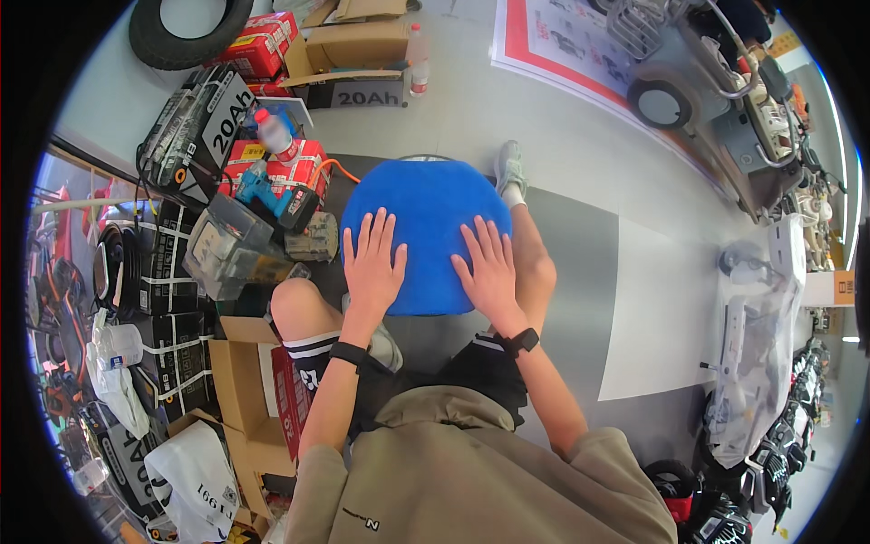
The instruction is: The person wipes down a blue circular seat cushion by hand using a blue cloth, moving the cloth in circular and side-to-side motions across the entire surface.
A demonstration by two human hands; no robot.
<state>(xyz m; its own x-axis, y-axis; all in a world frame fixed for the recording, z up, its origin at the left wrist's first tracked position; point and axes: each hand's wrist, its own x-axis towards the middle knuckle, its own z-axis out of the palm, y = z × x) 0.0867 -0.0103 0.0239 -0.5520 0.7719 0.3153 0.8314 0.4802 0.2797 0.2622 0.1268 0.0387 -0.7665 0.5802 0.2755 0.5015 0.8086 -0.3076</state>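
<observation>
A blue round-cornered stool seat (pixel 428 204) stands between my knees. On its left side my left hand (pixel 372 262) lies flat, palm down, fingers spread a little. My right hand (pixel 491 268) rests the same way on the right side, its thumb apart from the fingers. Neither hand holds anything. Both wrists wear dark bands. Left of the seat, a blue cordless drill (pixel 272 197) with a black battery leans against a red box (pixel 312 160). A bottle with a red cap (pixel 277 134) sits on that box.
An open cardboard box (pixel 360 51) and a tyre (pixel 190 34) are at the upper left. Strapped black cartons (pixel 170 258) line the left. A clear plastic bin (pixel 234 248) lies near my left knee. Grey electric scooter (pixel 707 102) and plastic-wrapped vehicle (pixel 754 340) stand on the right.
</observation>
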